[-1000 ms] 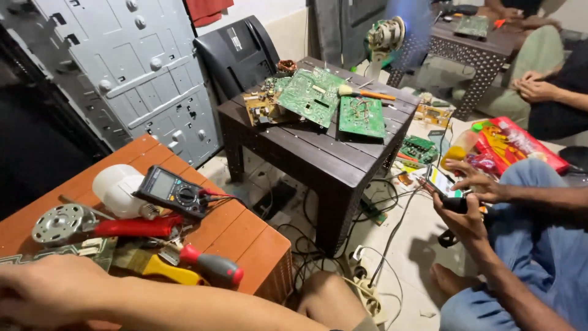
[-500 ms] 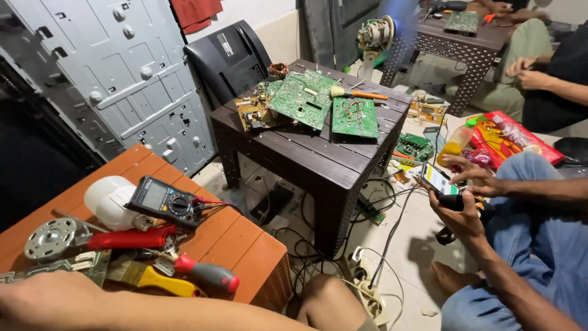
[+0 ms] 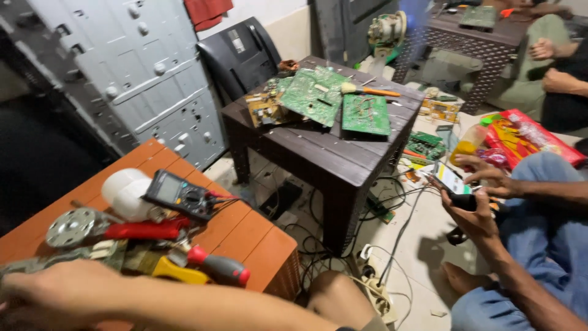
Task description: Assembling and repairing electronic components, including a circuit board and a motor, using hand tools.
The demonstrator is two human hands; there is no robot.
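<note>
Left hand (image 3: pixel 58 294) flat on cluttered orange slatted table (image 3: pixel 245 236).

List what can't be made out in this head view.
- Left hand: its fingers run off the frame's left and bottom edges, so whether it grips anything is unclear.
- Right hand: the head view does not show which one it is; the two hands at right around a phone may be another person's.
- Top right: a seated person is cut by the edge.
- Circuit boards on the dark table: parts too small to tell.
</note>
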